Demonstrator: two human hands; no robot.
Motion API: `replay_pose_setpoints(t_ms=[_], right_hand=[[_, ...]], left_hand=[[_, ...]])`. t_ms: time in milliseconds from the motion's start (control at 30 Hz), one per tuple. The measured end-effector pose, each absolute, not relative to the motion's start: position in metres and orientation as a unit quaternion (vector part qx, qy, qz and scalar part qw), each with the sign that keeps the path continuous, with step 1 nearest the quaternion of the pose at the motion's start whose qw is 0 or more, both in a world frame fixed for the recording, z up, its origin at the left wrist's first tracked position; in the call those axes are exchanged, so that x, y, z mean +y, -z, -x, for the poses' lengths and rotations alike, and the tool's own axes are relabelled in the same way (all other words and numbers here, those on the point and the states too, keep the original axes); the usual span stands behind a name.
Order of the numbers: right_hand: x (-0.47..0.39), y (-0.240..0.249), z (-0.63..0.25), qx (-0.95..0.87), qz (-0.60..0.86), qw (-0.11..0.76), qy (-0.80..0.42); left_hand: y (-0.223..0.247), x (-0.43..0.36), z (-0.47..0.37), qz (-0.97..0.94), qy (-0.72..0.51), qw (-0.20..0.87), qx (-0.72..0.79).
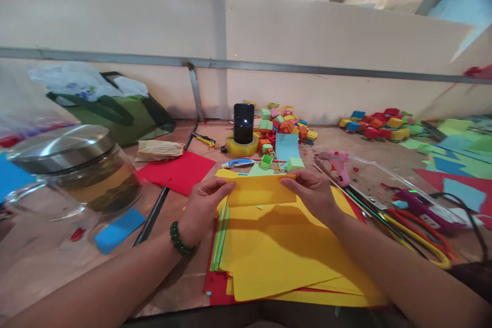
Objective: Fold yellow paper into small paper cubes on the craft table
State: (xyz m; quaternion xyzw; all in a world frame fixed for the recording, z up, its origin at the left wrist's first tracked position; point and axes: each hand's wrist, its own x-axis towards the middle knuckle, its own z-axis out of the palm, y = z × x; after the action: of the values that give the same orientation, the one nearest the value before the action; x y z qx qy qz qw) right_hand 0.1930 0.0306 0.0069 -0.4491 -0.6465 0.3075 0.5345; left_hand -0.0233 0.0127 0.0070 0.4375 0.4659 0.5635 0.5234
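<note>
A folded strip of yellow paper (pixel 262 190) is held level between my two hands, above a stack of yellow sheets (pixel 284 251). My left hand (pixel 205 204) pinches its left end, thumb on the near face; a dark green bead bracelet is on that wrist. My right hand (pixel 313 193) pinches the right end near the upper corner, thumb also in front. Green and red sheets show at the left edge of the stack, under the yellow ones. The fingertips behind the strip are partly hidden.
A glass jug (pixel 103 179) and a blue strip (pixel 120 230) lie left. Ahead stand a phone (pixel 243 123) on a tape roll (pixel 242 146) and a pile of paper cubes (pixel 286 125). Right are a pink glue gun (pixel 339 166) and scissors (pixel 418 238).
</note>
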Motion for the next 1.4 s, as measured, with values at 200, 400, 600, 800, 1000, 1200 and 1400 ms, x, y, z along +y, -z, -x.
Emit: replay_pose_setpoints(t_ms=[200,400,600,800,1000,1200,1400], right_hand=[[0.035,-0.001,-0.198,-0.637,0.446,0.541,-0.321],[0.037,0.003,-0.201,-0.641,0.441,0.535,-0.33],[0.043,0.016,-0.209,-0.648,0.442,0.533,-0.318],[0.042,0.022,-0.215,-0.663,0.466,0.51,-0.29],[0.038,0.012,-0.209,-0.66,0.463,0.511,-0.297],[0.039,0.009,-0.207,-0.671,0.466,0.495,-0.294],[0.04,0.005,-0.206,-0.738,0.504,0.358,-0.271]], left_hand=[[-0.006,0.015,0.022,-0.42,-0.543,0.545,0.482],[0.002,0.018,0.025,-0.429,-0.534,0.544,0.484],[0.013,0.024,0.027,-0.432,-0.523,0.559,0.478],[0.016,0.025,0.025,-0.429,-0.552,0.555,0.451],[0.001,0.019,0.021,-0.409,-0.563,0.563,0.447],[-0.002,0.017,0.022,-0.429,-0.553,0.556,0.448],[0.005,0.024,0.027,-0.554,-0.484,0.451,0.506]])
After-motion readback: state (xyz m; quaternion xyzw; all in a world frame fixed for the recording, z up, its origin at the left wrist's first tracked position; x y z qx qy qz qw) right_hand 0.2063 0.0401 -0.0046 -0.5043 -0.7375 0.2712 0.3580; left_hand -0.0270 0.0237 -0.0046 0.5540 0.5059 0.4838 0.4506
